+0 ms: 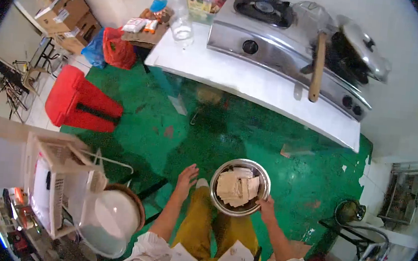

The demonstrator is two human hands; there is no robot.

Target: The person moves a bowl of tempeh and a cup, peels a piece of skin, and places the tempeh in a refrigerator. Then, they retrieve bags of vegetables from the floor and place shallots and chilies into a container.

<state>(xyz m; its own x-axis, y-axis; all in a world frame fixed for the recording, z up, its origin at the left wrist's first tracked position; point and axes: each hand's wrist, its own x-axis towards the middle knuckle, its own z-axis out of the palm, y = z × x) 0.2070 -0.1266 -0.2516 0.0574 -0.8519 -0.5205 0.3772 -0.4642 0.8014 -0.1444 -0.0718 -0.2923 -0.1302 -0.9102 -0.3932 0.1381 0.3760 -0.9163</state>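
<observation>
Over green floor [179,127]: rt hand [265,206] grips steel bowl [239,187] rim; lt hand [187,176] free, fingers spread.

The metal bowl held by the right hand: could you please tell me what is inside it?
Pale, flat pieces lie stacked inside the metal bowl, which the right hand grips at its rim. They cover the bottom, so anything beneath them cannot be seen.

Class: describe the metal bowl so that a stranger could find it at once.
Start at the green floor below the white counter. Over it, the right hand grips a round steel bowl by its rim. It alone holds pale flat slices.
</observation>
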